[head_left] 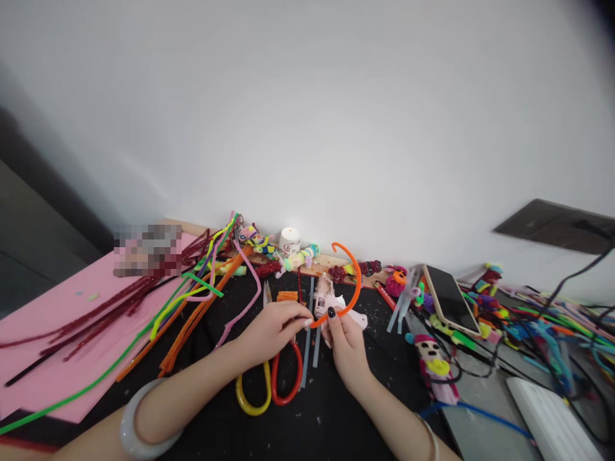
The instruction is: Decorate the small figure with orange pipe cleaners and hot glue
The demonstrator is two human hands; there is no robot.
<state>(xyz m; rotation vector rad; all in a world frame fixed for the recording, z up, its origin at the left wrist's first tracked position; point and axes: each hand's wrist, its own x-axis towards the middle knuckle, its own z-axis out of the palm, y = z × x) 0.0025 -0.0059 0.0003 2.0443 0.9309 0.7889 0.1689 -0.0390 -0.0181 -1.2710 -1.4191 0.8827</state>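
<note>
Both hands meet over the black table mat (336, 416) and pinch a curved orange pipe cleaner (354, 275). My left hand (273, 330) holds its lower end with closed fingers. My right hand (343, 339) grips it a little to the right, thumb on top. The pipe cleaner arcs up and over to the right, ending in a hook. Under the hands lie scissors (271, 384) with one yellow and one red handle loop. A pale glue gun (327, 298) and several glue sticks (310, 339) lie just behind the hands.
A pink foam sheet (48, 346) at the left carries long red, green, yellow and orange pipe cleaners (182, 301). Small pipe-cleaner figures (293, 256) line the wall. A phone (449, 298), more figures, cables and a white keyboard (548, 416) crowd the right side.
</note>
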